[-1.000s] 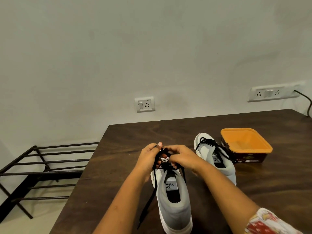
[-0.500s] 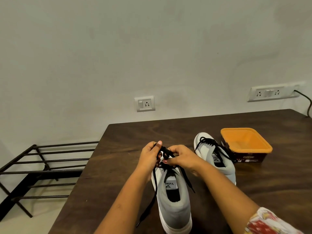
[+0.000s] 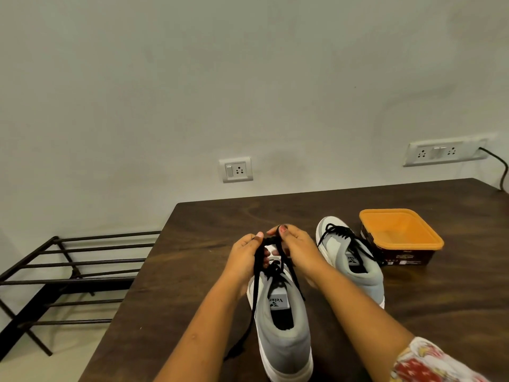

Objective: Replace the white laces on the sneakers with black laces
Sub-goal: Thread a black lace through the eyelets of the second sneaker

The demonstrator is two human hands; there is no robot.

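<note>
**STATUS: NEAR SNEAKER THREADED, KNOT IN HAND**

My fingers [image 3: 259, 235] are curled on both sides. My left hand [image 3: 245, 257] and right hand [image 3: 297, 250] each pinch the black lace [image 3: 271, 240] between thumb and forefinger. They hold a short span of it between them, above the front of the near sneaker [image 3: 281, 334]. The two hands almost touch.

From the pinch, the strands run down to the top eyelets of the near sneaker. One loose end trails down its left side onto the counter [image 3: 220, 216].

Progress, as I judge it:
- Near sneaker: laced in black, with the tying step under way.
- Second sneaker [image 3: 355, 268], beyond and right of the near sneaker: laced in black and apparently tied.
- White laces: none visible on either shoe.
- Remaining: finish this knot.

An orange tub [image 3: 399, 232] stands farther right of the near sneaker, just beside the second one.
</note>
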